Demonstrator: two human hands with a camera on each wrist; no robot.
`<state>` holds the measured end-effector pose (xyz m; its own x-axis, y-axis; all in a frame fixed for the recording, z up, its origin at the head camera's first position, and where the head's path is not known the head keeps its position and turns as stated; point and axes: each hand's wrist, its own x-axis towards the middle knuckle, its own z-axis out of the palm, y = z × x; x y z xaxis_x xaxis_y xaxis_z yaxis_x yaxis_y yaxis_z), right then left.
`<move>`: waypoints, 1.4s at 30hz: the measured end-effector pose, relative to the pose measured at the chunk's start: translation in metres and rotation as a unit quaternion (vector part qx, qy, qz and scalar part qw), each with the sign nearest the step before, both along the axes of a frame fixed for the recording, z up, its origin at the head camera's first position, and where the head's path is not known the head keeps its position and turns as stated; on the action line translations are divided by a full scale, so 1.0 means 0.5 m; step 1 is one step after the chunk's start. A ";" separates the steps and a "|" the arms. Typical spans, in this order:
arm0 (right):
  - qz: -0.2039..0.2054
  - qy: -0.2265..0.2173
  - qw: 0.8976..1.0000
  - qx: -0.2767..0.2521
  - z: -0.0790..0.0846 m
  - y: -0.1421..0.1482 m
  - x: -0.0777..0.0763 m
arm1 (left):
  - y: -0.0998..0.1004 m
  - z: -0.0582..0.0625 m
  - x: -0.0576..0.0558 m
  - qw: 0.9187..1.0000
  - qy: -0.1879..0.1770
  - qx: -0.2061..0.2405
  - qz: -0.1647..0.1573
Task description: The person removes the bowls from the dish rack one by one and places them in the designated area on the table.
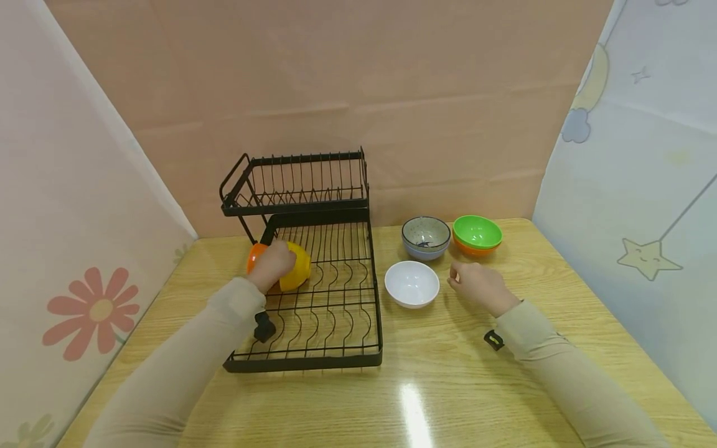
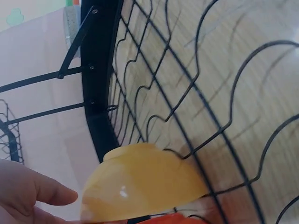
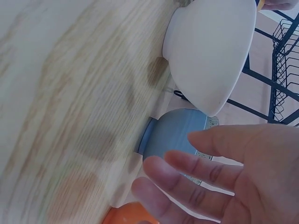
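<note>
A yellow bowl [image 1: 299, 267] stands on its side in the lower level of the black dish rack [image 1: 305, 361], with an orange bowl [image 1: 256, 252] behind its left side. My left hand [image 1: 274, 264] is at the yellow bowl's edge. In the left wrist view its thumb is extended, a small gap from the yellow wall; the other fingers are mostly cut off. My right hand [image 1: 478, 286] hovers over the table, just right of a white bowl [image 1: 411, 284]. Its fingers are loosely bent with nothing in them, as the right wrist view confirms.
Behind the white bowl, a speckled grey bowl [image 1: 426, 231] sits in a blue one [image 1: 424, 254]. To their right, a green bowl [image 1: 477, 231] rests in an orange bowl [image 1: 476, 250]. The rack's upper tier [image 1: 297, 208] rises at the back, before a pinkish cloth wall.
</note>
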<state>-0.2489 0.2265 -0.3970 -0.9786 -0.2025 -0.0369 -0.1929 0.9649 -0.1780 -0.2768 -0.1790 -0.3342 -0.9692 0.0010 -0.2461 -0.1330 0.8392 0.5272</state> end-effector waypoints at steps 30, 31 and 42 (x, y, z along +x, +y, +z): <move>-0.003 -0.006 1.000 -0.011 0.003 -0.003 0.001 | -0.012 0.000 -0.012 0.981 -0.032 0.164 0.097; -0.002 -0.006 1.000 -0.012 0.003 -0.003 0.001 | -0.011 0.001 -0.012 0.981 -0.033 0.167 0.096; -0.007 -0.002 1.000 -0.009 -0.002 -0.002 0.003 | 0.033 0.023 0.002 0.987 0.060 0.111 -0.102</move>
